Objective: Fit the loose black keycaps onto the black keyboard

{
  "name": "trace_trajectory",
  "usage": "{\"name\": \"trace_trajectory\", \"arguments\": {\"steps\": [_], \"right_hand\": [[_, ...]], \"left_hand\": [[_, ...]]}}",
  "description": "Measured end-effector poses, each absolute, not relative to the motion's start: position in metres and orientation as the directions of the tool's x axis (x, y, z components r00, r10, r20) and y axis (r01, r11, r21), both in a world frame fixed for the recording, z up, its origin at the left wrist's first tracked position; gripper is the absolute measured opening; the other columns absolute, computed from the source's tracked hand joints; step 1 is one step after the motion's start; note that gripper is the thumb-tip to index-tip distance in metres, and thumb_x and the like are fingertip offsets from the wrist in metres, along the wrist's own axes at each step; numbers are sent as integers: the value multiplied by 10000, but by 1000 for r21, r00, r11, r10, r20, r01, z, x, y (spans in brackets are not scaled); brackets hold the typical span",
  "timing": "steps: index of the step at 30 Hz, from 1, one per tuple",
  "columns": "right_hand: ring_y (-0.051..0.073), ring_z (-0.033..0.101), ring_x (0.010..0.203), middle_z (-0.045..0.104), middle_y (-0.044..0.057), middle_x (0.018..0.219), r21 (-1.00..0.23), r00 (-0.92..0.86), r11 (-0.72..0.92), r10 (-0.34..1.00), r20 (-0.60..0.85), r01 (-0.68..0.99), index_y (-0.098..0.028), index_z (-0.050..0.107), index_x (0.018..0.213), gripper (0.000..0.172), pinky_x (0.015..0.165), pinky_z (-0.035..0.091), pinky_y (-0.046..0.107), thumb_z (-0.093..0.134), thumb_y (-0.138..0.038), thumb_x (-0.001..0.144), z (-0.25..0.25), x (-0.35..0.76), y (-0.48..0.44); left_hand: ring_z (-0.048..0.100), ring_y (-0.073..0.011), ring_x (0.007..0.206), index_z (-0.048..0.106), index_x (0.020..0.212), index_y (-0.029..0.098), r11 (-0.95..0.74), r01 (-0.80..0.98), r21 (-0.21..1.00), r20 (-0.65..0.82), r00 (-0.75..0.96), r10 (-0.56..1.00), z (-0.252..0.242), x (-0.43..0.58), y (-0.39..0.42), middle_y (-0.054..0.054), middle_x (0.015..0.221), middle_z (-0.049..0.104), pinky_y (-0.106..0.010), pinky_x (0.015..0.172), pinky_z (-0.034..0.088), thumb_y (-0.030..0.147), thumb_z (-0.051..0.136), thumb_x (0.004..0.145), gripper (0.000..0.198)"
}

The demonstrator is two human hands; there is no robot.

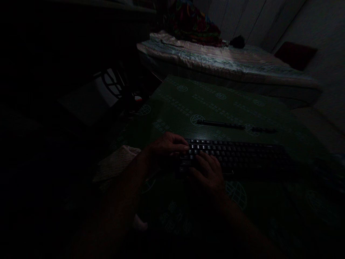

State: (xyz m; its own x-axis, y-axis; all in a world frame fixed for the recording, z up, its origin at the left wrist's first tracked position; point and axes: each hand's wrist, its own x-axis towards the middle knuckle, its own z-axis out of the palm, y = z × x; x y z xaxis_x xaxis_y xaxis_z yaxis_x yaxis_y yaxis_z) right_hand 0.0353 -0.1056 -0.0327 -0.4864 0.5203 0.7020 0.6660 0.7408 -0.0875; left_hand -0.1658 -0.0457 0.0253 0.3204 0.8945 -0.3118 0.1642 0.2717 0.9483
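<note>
A black keyboard (242, 154) lies lengthwise on the green table (172, 104), its upper left keys catching some light. At its left end is my left hand (168, 144), with thumb and index finger drawn together over the edge keys. Whatever is between those fingertips is too dark to make out. My right hand (208, 171) rests over the lower left keys, palm down, fingers stretched and slightly apart. Behind the keyboard lies a long, thin black strip (234, 125), whose kind I cannot tell.
A crumpled light cloth (117, 162) lies left of my left forearm. A small pale piece (140, 223) shows near the front. Beyond the table stands a bed (229, 59) with a floral blanket (194, 23) and a dark red cushion (296, 54). Deep shadow covers the left side.
</note>
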Motion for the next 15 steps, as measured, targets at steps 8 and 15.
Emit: {"name": "trace_trajectory", "arguments": {"steps": [8, 15], "right_hand": [[255, 471, 1178, 611, 111, 1088, -74, -470, 750, 485, 738, 657, -208, 650, 864, 132, 976, 373, 447, 548, -291, 851, -28, 31, -106], [264, 481, 1174, 603, 104, 1112, -73, -483, 745, 501, 718, 663, -219, 642, 903, 128, 961, 389, 460, 553, -293, 848, -27, 36, -105]], "left_hand": [[467, -49, 461, 692, 824, 148, 222, 233, 947, -291, 325, 900, 23, -169, -43, 10, 653, 623, -153, 421, 335, 380, 731, 645, 296], [484, -54, 480, 687, 816, 140, 251, 198, 947, -305, 326, 895, 23, -169, -45, 6, 662, 618, -154, 434, 350, 381, 739, 636, 305]]}}
